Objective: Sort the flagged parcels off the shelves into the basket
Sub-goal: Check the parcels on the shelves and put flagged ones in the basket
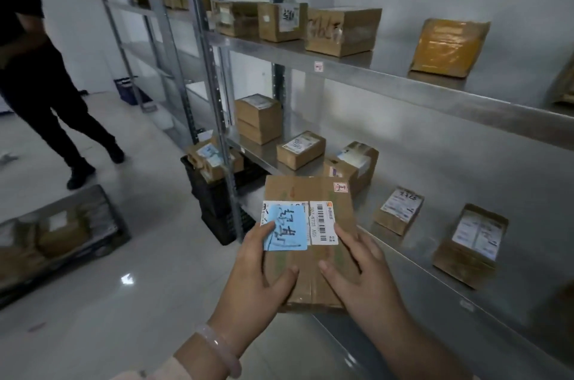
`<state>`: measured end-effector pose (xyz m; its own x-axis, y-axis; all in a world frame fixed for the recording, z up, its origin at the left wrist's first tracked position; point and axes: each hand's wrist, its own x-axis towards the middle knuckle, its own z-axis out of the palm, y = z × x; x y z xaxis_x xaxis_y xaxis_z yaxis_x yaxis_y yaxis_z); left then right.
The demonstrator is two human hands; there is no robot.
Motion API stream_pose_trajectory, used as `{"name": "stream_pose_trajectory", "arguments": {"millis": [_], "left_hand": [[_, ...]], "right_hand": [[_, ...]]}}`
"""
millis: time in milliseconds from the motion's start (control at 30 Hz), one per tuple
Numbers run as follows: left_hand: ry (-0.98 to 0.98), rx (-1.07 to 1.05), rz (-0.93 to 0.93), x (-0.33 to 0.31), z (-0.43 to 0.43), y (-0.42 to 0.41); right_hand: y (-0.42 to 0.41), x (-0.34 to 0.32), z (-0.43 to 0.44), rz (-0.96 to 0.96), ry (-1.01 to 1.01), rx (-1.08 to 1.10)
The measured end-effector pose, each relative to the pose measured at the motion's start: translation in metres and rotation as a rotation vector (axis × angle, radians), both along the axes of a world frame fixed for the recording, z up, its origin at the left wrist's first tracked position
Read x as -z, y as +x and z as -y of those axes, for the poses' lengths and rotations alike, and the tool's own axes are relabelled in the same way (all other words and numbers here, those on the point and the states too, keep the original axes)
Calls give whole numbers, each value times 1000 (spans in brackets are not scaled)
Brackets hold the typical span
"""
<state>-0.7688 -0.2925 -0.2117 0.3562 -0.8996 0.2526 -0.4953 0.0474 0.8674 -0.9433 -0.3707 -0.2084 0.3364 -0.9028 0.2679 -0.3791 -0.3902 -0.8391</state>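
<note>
left hand (261, 274) and right hand (357, 268) grip a parcel (298, 190), its blue note (285, 229) scrawled, barcode label (323, 223) reading "h709 a05".

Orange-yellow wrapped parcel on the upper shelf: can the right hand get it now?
Probably not yet: nothing blocks the orange-yellow parcel, but the right hand holds the flat brown cardboard box.

You were in a parcel storeroom.
Around you stood bare metal shelves (388, 69) lined with taped cardboard parcels (300, 150) bearing printed shipping labels, and black plastic crates (212, 204) of more boxes sat on the pale tiled floor (155, 271).
</note>
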Motion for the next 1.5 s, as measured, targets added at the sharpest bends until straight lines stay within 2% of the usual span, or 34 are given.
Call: {"name": "stream_pose_trajectory", "arguments": {"millis": [367,667,900,1033,1200,1500], "left_hand": [[99,-243,110,-4,86,163],[139,-445,-70,7,131,297],[172,-283,-428,28,167,443],[214,-190,-464,38,188,526],[255,-49,-572,47,218,610],[364,43,-650,88,318,692]], "right_hand": [[186,5,120,-36,7,-200],[337,17,190,-176,21,-340],[469,30,226,-222,97,-304],[544,40,236,-236,164,-251],[613,50,259,-151,322,-167],[668,77,330,35,538,-76]]}}
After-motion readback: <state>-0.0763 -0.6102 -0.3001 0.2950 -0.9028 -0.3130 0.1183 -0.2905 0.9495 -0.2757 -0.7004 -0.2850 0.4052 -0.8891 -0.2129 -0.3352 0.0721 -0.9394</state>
